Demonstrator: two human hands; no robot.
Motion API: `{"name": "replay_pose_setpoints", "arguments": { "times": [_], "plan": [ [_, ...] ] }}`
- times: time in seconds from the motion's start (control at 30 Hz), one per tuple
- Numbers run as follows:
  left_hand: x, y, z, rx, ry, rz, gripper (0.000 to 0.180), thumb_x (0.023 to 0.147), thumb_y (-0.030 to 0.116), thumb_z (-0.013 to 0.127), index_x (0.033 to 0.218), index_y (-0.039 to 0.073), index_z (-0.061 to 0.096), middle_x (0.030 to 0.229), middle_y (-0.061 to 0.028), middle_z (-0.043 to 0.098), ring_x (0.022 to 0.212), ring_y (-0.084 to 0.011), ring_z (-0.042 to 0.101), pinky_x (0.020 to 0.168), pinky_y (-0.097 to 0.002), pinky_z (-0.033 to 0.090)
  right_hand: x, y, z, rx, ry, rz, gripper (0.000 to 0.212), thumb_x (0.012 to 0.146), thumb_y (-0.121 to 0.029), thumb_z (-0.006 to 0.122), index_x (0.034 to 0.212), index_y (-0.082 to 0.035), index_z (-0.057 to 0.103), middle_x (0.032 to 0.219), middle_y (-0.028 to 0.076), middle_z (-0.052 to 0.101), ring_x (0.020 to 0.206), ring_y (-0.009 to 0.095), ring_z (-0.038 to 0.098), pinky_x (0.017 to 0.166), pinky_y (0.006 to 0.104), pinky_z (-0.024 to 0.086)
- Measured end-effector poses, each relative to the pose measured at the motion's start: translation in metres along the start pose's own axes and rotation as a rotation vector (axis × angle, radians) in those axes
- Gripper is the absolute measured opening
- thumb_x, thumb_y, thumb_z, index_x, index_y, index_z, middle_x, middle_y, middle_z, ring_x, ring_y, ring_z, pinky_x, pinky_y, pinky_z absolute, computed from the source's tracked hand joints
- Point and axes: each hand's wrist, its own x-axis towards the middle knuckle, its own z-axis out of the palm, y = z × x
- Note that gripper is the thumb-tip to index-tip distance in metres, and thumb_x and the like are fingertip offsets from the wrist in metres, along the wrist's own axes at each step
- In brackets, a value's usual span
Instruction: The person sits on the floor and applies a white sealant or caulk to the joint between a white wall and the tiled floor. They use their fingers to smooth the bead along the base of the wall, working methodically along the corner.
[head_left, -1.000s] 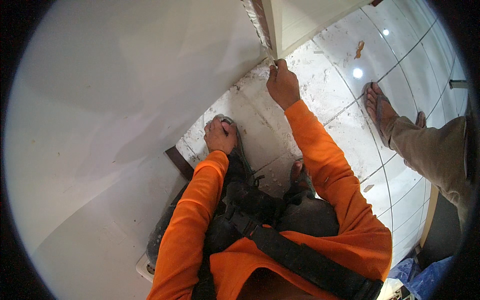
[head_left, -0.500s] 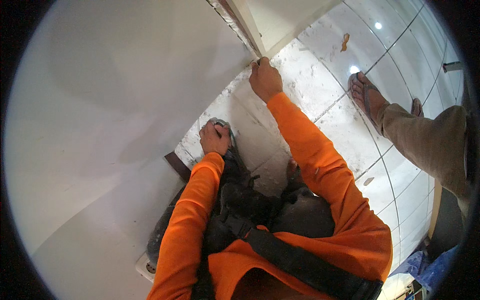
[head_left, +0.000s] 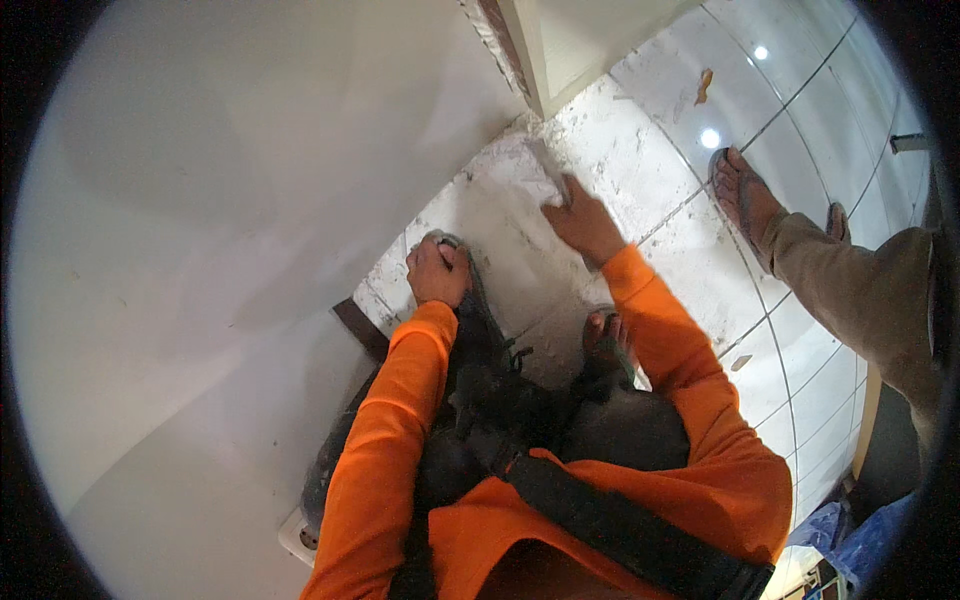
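Note:
My right hand (head_left: 585, 222) is closed on a flat, greyish blade-like tool (head_left: 546, 165), smeared by motion, so its exact kind is unclear. It sits just above the dusty white tiles (head_left: 515, 245), short of the foot of a cream door frame (head_left: 540, 90). My left hand (head_left: 438, 272) rests over my left foot beside the white wall (head_left: 250, 180). Its fingers are curled and the thumb bent; a dark bit shows there, but I cannot tell whether it is held or is part of the sandal. My right foot (head_left: 603, 330) stands on the tiles below my right forearm.
At the right, another person's sandalled foot (head_left: 745, 200) and brown trouser leg (head_left: 850, 270) stand close by. A brown scrap (head_left: 704, 86) and crumbs lie on the floor. A brown strip (head_left: 360, 328) lies along the wall, a white socket (head_left: 298, 535) is low left, blue plastic (head_left: 870, 540) lower right.
My right hand has drawn back from the foot of the door frame, down and to the right, with the flat tool now showing. My left hand has stayed at my foot.

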Motion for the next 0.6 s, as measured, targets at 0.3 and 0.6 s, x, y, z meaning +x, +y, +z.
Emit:
{"name": "replay_pose_setpoints", "arguments": {
  "times": [0.3,0.6],
  "plan": [
    [0.011,0.049,-0.003,0.131,0.164,0.31,0.069,0.083,0.039,0.063,0.132,-0.005,0.04,0.14,-0.0252,0.039,0.127,-0.0412,0.039,0.108,-0.0446,0.029,-0.018,0.011,0.002,0.008,0.082,-0.026,0.054,0.084,-0.017,0.055,0.131,0.001,0.035,0.089,0.024,0.063,0.081,0.034,0.064,0.073,0.0394,0.049],
    [0.063,0.171,0.022,-0.721,-0.273,0.146,0.064,0.089,0.037,0.056,0.125,-0.013,0.041,0.112,-0.0297,0.057,0.101,-0.035,0.061,0.084,-0.0387,0.05,-0.023,-0.021,-0.016,0.031,0.071,-0.211,0.051,0.079,-0.009,0.051,0.126,0.006,0.039,0.1,0.028,0.059,0.093,0.044,0.059,0.081,0.0446,0.048]
  ]
}}
